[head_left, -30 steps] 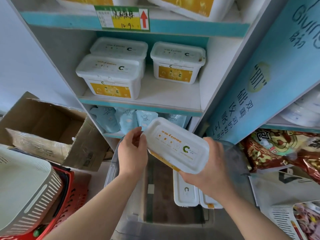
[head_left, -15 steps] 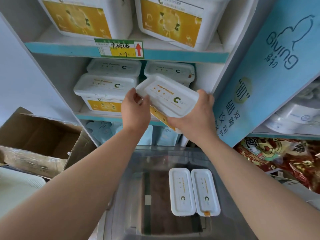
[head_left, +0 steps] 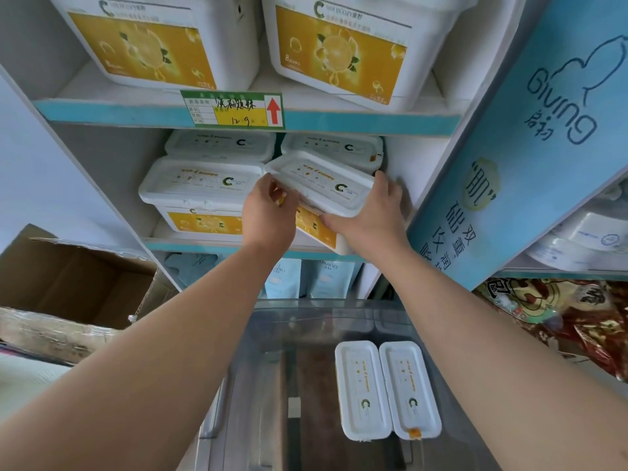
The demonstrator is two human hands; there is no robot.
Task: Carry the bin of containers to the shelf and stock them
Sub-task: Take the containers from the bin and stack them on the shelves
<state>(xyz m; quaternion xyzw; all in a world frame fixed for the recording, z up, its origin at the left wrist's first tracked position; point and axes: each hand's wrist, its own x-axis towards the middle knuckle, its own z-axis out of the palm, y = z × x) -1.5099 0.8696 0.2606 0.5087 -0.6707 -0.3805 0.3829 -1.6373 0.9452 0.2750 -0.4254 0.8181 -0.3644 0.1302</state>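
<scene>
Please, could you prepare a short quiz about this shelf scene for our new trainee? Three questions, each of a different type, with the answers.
1. Multiple choice: how many containers lie in the clear bin? A one, B two, C four.
2. True or false: the left hand and the right hand have set the white container flat on the middle shelf.
3. Fill the gap: the white container is at the front ___ side of the middle shelf.

Key: 1 B. 2 False: both hands grip it and it is tilted. 3 right.
</scene>
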